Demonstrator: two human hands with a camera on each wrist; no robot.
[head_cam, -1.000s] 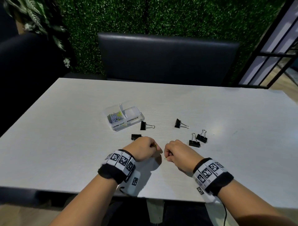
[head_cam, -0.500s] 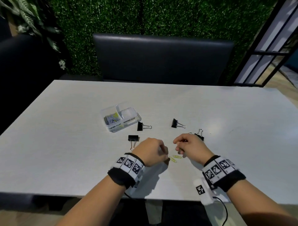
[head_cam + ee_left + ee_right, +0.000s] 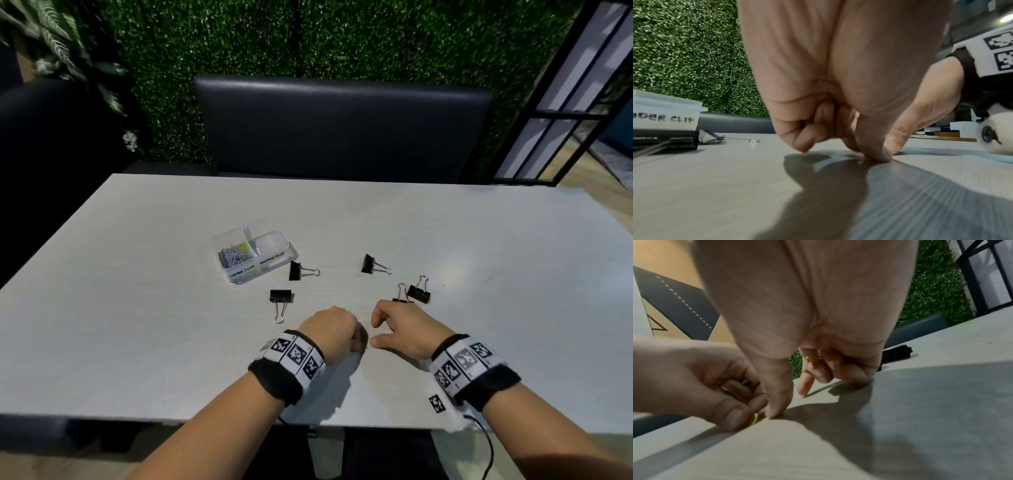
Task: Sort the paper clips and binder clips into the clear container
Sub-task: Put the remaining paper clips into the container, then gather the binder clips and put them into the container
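Note:
The clear container stands left of centre, with several paper clips in its left compartment. Several black binder clips lie around it, among them one just ahead of my left hand, one in the middle and one at the right. My left hand is curled, and its thumb and finger pinch a yellow paper clip against the table. My right hand is next to it, thumb tip on the table beside that clip. Its curled fingers hold another yellow paper clip.
The pale table has its front edge just under my wrists. A dark bench and a green hedge wall stand behind it. In the left wrist view a binder clip lies in front of the container.
Half a second ago yellow paper clips lay bare on the table between my hands. Both hands have since closed in over that spot, the right one coming nearer and to the left.

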